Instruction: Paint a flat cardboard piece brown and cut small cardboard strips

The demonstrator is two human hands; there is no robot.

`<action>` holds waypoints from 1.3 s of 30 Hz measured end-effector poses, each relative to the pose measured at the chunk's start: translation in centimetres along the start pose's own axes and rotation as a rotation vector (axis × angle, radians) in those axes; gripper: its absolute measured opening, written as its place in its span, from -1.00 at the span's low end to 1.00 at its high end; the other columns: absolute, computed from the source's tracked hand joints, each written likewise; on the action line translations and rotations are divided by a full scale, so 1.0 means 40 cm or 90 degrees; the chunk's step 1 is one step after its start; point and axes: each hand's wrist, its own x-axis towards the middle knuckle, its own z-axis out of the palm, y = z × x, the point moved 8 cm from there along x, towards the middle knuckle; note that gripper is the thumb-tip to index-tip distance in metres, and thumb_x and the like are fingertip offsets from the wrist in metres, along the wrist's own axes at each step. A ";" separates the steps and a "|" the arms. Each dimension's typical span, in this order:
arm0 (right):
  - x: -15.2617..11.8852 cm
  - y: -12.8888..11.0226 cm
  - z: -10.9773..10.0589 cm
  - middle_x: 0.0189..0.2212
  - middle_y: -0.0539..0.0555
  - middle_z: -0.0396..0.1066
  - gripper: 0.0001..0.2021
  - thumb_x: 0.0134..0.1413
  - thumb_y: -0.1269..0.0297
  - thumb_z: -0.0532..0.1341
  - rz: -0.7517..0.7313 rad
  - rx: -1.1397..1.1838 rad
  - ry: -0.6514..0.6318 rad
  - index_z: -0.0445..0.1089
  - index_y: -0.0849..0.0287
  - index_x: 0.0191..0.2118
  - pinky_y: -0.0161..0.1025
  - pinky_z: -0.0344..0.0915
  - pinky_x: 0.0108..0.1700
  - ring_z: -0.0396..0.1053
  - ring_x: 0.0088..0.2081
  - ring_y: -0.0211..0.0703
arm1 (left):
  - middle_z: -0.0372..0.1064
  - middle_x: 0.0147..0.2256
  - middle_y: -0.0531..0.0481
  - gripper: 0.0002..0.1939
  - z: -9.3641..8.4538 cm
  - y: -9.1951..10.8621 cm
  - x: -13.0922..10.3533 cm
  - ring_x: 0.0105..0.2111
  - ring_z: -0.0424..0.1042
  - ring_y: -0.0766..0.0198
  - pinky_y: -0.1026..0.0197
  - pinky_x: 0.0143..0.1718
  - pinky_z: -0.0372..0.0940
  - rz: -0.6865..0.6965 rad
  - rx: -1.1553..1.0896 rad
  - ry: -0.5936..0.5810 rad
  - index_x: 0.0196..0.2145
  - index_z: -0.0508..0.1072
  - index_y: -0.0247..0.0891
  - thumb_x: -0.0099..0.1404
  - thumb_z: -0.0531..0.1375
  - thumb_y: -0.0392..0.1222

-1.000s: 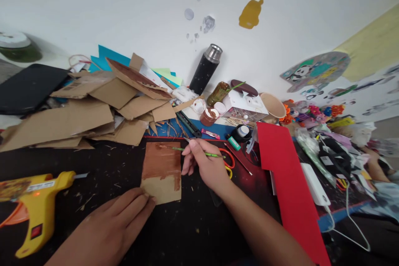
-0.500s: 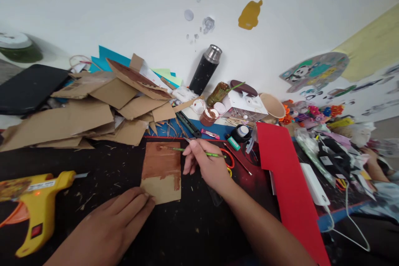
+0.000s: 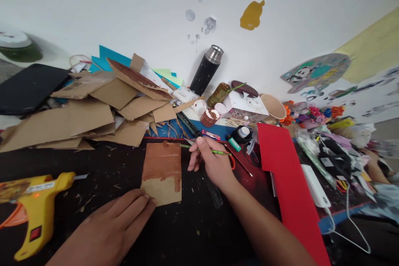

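Note:
A square of cardboard (image 3: 162, 162) lies on the dark tabletop, coated in brown paint on its upper part and bare tan along the bottom. My left hand (image 3: 115, 224) rests flat, fingers stretched out, its fingertips pressing the card's lower left corner. Between the thumb and fingers of my right hand (image 3: 212, 162) is a thin green paintbrush (image 3: 222, 152). The brush's tip touches the card near its top edge. Behind my right hand stands an open jar of brown paint (image 3: 209, 117). Part of the scissors (image 3: 232, 162) is hidden by that hand.
A yellow glue gun (image 3: 46, 199) lies at the left, below a pile of cardboard scraps (image 3: 77, 120). A black flask (image 3: 205, 70) stands by the wall. Red board (image 3: 280, 183) lies at the right, beside a white corded device (image 3: 315, 185). Another person's arm (image 3: 375, 166) shows far right.
My right hand has shifted slightly right, and the brush tip has moved up to the card's top edge. My left hand stays on the lower corner.

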 end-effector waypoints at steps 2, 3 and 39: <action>0.004 0.002 0.008 -0.60 -0.04 0.51 -0.41 0.41 -0.39 0.28 0.004 -0.005 -0.007 0.49 0.12 -0.27 -0.33 0.38 -0.56 0.52 -0.62 -0.19 | 0.70 0.16 -0.06 -0.28 0.004 0.005 -0.004 0.16 0.65 0.09 0.13 0.20 0.55 0.015 0.002 -0.006 0.33 0.59 -0.15 0.33 0.07 -0.56; 0.006 0.002 0.012 -0.60 -0.04 0.51 -0.41 0.41 -0.39 0.28 0.006 -0.009 -0.010 0.48 0.11 -0.26 -0.33 0.38 -0.56 0.52 -0.62 -0.19 | 0.70 0.16 -0.06 -0.27 0.007 0.004 -0.006 0.17 0.65 0.09 0.13 0.21 0.55 0.014 0.002 -0.014 0.35 0.58 -0.15 0.33 0.08 -0.55; -0.034 -0.006 -0.031 -0.62 -0.02 0.50 -0.42 0.40 -0.37 0.31 0.014 -0.003 0.019 0.50 0.13 -0.28 -0.35 0.37 -0.57 0.56 -0.60 -0.16 | 0.69 0.20 -0.05 -0.24 0.018 -0.010 -0.013 0.23 0.63 0.10 0.13 0.28 0.53 -0.014 -0.041 -0.047 0.39 0.55 -0.09 0.36 0.08 -0.57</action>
